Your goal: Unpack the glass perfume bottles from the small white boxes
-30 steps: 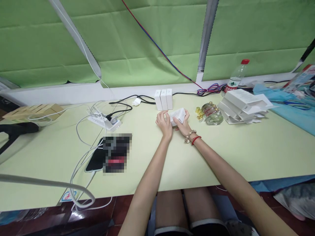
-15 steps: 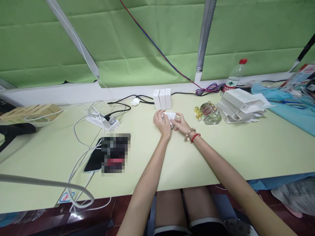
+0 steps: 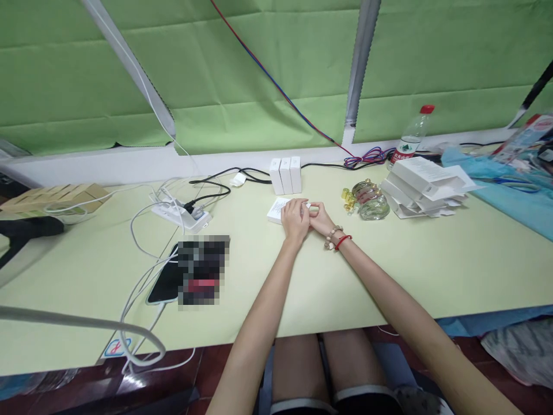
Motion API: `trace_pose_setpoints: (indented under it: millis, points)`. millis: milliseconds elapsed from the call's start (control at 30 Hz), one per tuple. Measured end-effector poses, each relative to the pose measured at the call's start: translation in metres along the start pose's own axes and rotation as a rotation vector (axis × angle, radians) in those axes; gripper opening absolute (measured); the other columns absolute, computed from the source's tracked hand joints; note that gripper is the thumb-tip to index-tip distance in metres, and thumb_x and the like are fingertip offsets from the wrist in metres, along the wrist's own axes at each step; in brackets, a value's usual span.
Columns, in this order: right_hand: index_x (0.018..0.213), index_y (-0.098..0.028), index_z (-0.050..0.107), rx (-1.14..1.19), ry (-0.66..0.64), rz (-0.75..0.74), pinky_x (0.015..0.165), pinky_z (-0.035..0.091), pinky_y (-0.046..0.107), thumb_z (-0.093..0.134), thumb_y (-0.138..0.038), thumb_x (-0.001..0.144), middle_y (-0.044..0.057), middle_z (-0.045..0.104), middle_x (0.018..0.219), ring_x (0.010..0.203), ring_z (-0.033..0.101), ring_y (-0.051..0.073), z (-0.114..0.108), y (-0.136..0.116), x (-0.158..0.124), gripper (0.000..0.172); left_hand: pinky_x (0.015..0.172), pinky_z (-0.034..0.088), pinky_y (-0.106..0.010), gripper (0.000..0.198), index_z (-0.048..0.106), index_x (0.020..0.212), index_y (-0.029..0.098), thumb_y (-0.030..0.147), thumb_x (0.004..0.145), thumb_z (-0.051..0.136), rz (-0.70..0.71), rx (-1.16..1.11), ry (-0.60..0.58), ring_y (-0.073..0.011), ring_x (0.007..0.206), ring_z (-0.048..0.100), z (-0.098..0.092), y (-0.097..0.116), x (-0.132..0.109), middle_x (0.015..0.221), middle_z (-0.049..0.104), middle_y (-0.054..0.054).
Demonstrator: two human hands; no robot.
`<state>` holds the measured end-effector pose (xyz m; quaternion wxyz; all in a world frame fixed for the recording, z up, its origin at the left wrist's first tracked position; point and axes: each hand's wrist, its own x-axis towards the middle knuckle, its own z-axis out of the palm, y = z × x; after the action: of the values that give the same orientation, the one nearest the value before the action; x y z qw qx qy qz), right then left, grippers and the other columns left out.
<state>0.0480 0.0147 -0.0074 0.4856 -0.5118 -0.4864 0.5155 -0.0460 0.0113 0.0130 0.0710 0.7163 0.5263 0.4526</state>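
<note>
A small white box (image 3: pixel 275 212) with fine print lies on its side, its left end showing past my fingers. My left hand (image 3: pixel 296 220) wraps over the right part of this box, fingers bent and closed on it. At the box's right end my right hand (image 3: pixel 320 220) is closed, thumb and fingertips meeting the left hand's fingers. The end between the two hands is mostly hidden. Behind them, three white boxes (image 3: pixel 286 175) stand upright side by side.
Glass bottles (image 3: pixel 374 206) and small gold caps (image 3: pixel 347 198) lie to the right, beside stacked flattened white cartons (image 3: pixel 421 187). A water bottle (image 3: pixel 410 138) stands behind. On the left are a power strip (image 3: pixel 184 216), loose cables and a phone (image 3: pixel 164 276).
The white box has turned so its printed end now points left. My left hand has moved right over it, closer to my right hand, which stays nearly in place.
</note>
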Motion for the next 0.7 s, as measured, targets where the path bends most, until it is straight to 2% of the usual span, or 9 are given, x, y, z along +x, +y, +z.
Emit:
trace_pose_setpoints:
  millis: [100,267,433,600,700]
  points:
    - [0.095,-0.024,0.032,-0.018,0.015,0.006,0.052,0.050,0.024,0.060,-0.035,0.069,-0.006,0.060,0.066,0.056,0.058,0.011,-0.001,-0.001,0.001,0.040,0.087,0.034,-0.031,0.028,0.059,0.095,0.022,0.018,0.088,0.032,0.008,0.032,0.004,-0.0169,0.099,0.052,0.001,-0.001,0.000,0.100,0.064,-0.001]
    - [0.088,-0.025,0.035,0.080,-0.059,0.055,0.046,0.051,0.026,0.055,-0.045,0.074,-0.004,0.057,0.066,0.060,0.060,0.014,-0.003,-0.006,0.004,0.032,0.087,0.034,-0.031,0.032,0.059,0.096,0.022,0.020,0.090,0.027,0.025,0.053,0.003,-0.0162,0.098,0.053,0.001,-0.003,0.000,0.100,0.065,-0.001]
    - [0.083,-0.023,0.040,0.090,-0.084,0.092,0.047,0.050,0.024,0.051,-0.041,0.078,-0.003,0.055,0.067,0.061,0.059,0.013,-0.007,-0.014,0.002,0.022,0.086,0.034,-0.031,0.032,0.059,0.095,0.022,0.021,0.091,0.028,0.038,0.054,-0.001,-0.0163,0.097,0.053,-0.002,-0.002,0.000,0.099,0.065,-0.001]
    - [0.077,-0.021,0.041,0.132,-0.150,0.125,0.046,0.049,0.021,0.045,-0.028,0.078,-0.004,0.050,0.062,0.056,0.054,0.010,-0.013,-0.019,0.001,0.008,0.085,0.034,-0.031,0.029,0.059,0.094,0.023,0.023,0.090,0.030,0.042,0.044,-0.010,-0.0167,0.096,0.053,-0.002,-0.003,0.000,0.098,0.065,-0.001]
    - [0.073,-0.020,0.041,0.140,-0.152,0.133,0.044,0.048,0.018,0.045,-0.024,0.077,-0.005,0.046,0.060,0.053,0.051,0.008,-0.015,-0.018,0.004,0.007,0.084,0.035,-0.030,0.028,0.057,0.097,0.022,0.021,0.089,0.030,0.059,-0.005,0.005,-0.0168,0.096,0.054,0.000,-0.004,0.000,0.100,0.064,-0.002]
